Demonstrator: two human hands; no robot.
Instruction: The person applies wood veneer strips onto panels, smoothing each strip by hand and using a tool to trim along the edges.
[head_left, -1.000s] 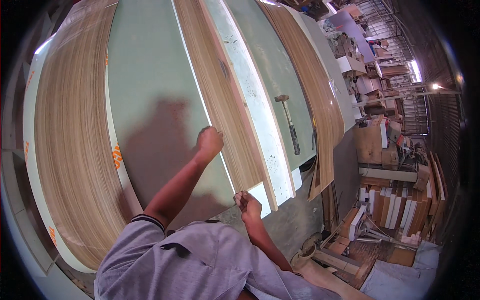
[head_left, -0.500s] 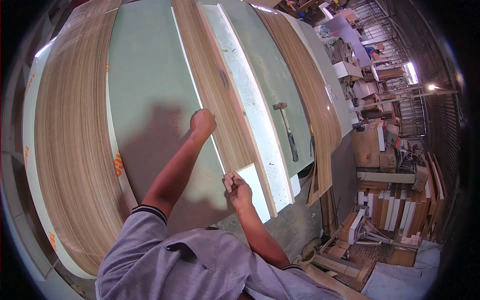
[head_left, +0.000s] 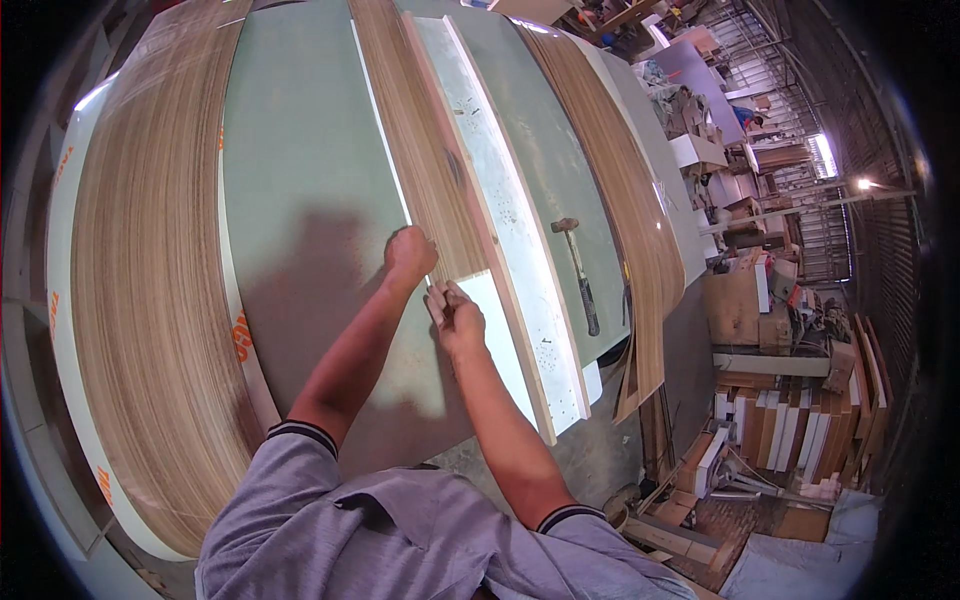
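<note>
A long wood-grain strip [head_left: 440,215] lies over a white board [head_left: 497,335], whose near end shows beyond the strip. My left hand [head_left: 410,252] is closed in a fist on the strip's left edge, with its fingertips hidden underneath. Closer to me, my right hand [head_left: 458,315] has its fingers bent together at the strip's near left corner and the white board's edge. A wooden batten [head_left: 500,270] runs along the board's right side. Apart from both hands, a hammer [head_left: 577,275] rests farther right.
Under everything spreads a large green sheet [head_left: 300,150]. Wide wood-grain sheets [head_left: 140,270] curve along the left, and another wood-grain sheet [head_left: 620,180] lies at the right. A white channel-like strip [head_left: 500,190] holds scattered nails. Stacked boards [head_left: 800,425] stand on the right.
The wood-grain strip's near end has shifted away from me, so more of the white board shows. My right hand has moved away with it, closer to my left hand, which has barely moved.
</note>
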